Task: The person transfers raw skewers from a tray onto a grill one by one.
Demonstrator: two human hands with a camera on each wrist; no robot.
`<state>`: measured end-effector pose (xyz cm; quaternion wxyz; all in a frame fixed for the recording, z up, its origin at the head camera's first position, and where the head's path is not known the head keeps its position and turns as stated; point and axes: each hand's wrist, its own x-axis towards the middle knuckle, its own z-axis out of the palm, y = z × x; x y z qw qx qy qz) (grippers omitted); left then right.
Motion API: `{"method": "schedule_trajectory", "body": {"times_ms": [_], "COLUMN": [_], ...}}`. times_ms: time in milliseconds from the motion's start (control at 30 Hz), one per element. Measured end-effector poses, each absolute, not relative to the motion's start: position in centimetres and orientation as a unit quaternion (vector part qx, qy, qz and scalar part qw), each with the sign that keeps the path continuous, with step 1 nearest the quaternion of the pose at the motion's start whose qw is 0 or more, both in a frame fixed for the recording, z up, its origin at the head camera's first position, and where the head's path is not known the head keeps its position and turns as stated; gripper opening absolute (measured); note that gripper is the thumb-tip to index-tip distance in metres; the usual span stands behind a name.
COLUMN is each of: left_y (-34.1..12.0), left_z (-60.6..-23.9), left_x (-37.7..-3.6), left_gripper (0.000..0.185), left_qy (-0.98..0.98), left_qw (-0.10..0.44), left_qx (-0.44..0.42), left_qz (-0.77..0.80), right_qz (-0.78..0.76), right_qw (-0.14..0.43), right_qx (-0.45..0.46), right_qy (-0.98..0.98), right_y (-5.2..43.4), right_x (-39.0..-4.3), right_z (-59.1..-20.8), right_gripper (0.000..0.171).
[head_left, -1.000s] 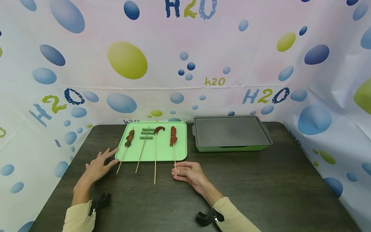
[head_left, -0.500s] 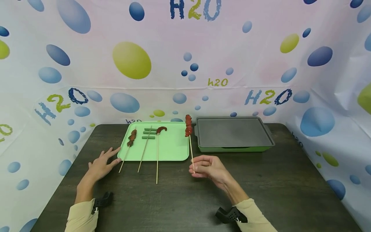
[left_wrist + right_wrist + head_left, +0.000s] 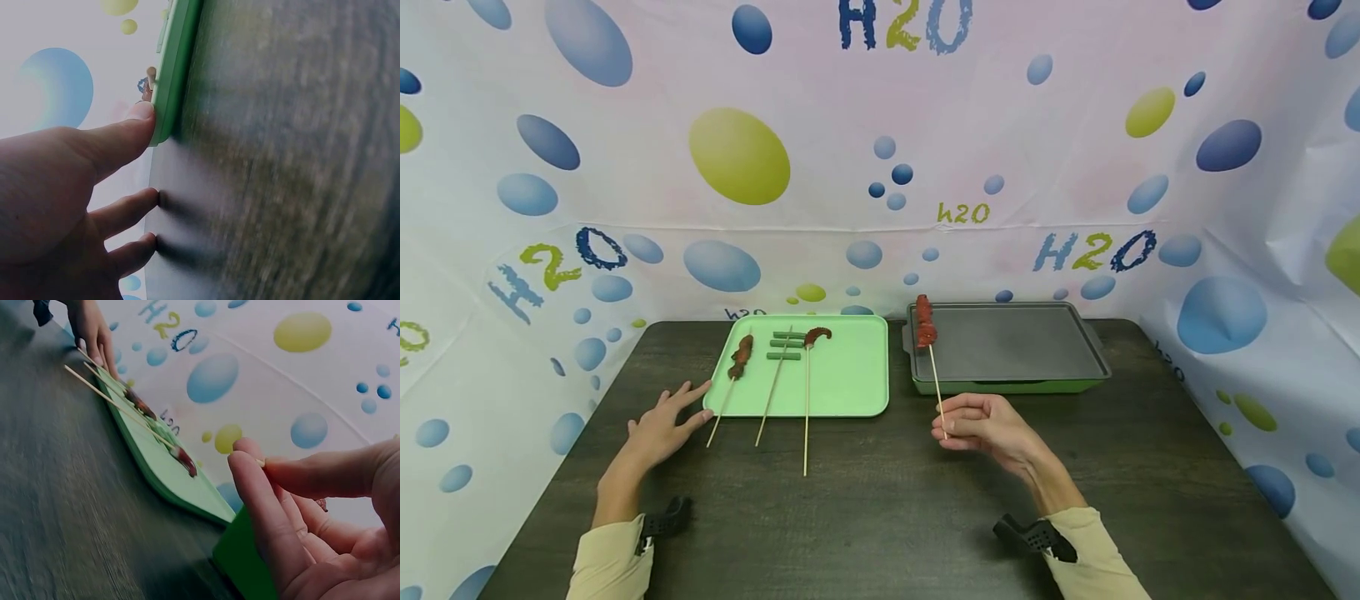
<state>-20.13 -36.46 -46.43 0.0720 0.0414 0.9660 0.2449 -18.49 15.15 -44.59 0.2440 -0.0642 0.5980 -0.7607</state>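
My right hand [image 3: 981,423] pinches the stick of a red meat skewer [image 3: 927,323] between thumb and fingers. In the head view the skewer's meat end overlaps the left side of a grey-topped grill pan [image 3: 1007,342]. My left hand [image 3: 658,429] has its fingers spread at the near left corner of a light green tray [image 3: 857,392], thumb at the rim [image 3: 164,119]. On the tray lie a brown meat skewer [image 3: 741,358], a skewer with green pieces [image 3: 785,343] and a skewer with a dark red curled tentacle [image 3: 817,335]. Their sticks stick out over the near edge.
The grill pan, with a green base [image 3: 1015,387], stands right of the tray on a dark wooden table [image 3: 865,517]. A white curtain with blue and lime spots [image 3: 820,125] hangs behind and at both sides.
The right hand has lifted the red meat skewer off the tray and carried it right, to the grill pan's left side. The left hand has stayed at the tray corner.
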Motion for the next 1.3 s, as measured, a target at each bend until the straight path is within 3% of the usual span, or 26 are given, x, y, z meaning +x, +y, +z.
{"method": "schedule_trajectory", "body": {"times_ms": [433, 967, 1100, 1300], "left_y": [-36.5, -36.7, -36.7, -36.5], "left_z": [-46.5, -46.8, -46.7, -46.8], "left_x": [-20.3, -20.3, -20.2, -20.2], "left_gripper": [0.071, 0.072, 0.072, 0.071], "left_qy": [0.966, 0.964, 0.964, 0.964], "left_qw": [0.077, 0.077, 0.079, 0.072], "left_qx": [0.036, 0.035, 0.031, 0.035], "left_qz": [0.245, 0.252, 0.252, 0.255], "right_qz": [-0.772, -0.815, -0.806, -0.732], "right_qw": [0.245, 0.201, 0.23, 0.344], "right_qx": [-0.032, 0.033, 0.008, -0.086], "right_qy": [0.585, 0.542, 0.545, 0.582], "right_y": [16.8, 17.0, 17.4, 17.7], "right_x": [-19.3, -19.8, -19.9, -19.7], "right_z": [-45.6, -45.8, -45.9, -46.9], "right_gripper": [0.047, 0.042, 0.038, 0.048]}}
